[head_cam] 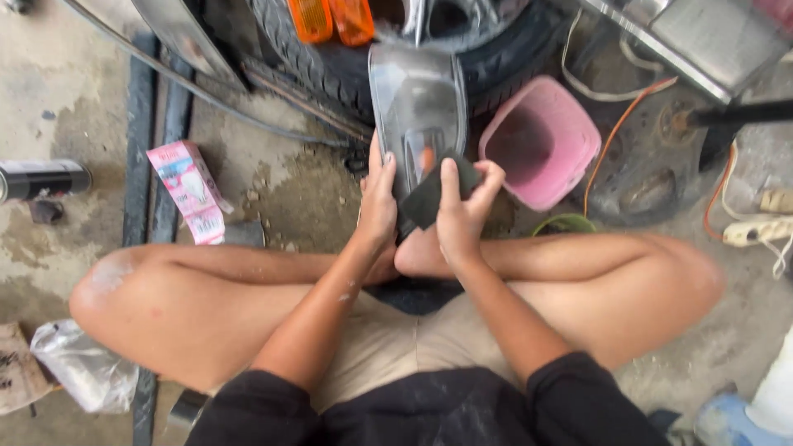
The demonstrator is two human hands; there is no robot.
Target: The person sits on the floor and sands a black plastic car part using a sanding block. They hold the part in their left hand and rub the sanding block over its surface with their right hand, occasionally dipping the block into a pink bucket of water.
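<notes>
Head view. The person sits cross-legged on a stained concrete floor (pixel 289 198), both forearms reaching forward over the knees.

A clear, curved plastic headlight lens (pixel 417 103) stands on end between the feet, its upper end leaning toward a black rubber tyre (pixel 330 62) behind it. The left hand (pixel 378 202) is closed along the lens's left edge, thumb on the front face, steadying it. The right hand (pixel 462 215) is closed on a dark grey rectangular abrasive sheet (pixel 429 196), fingers curled over its upper edge, pressing it flat against the lower part of the lens face.

Just right of the lens sits a pink square plastic tub (pixel 541 140); whether it holds anything cannot be told. Below the tub, partly hidden by the right shin, is the rim of a green round container (pixel 566 223). An orange wire (pixel 615 132) runs beside the tub.

Two orange plastic lamp covers (pixel 330 21) rest on top of the tyre. On the floor to the left lie a pink and white cardboard carton (pixel 192 192) and, well apart at the frame edge, a black and silver spray can (pixel 41 179). A crumpled clear plastic bag (pixel 83 367) lies by the left knee. A white power strip (pixel 756 231) lies at far right.
</notes>
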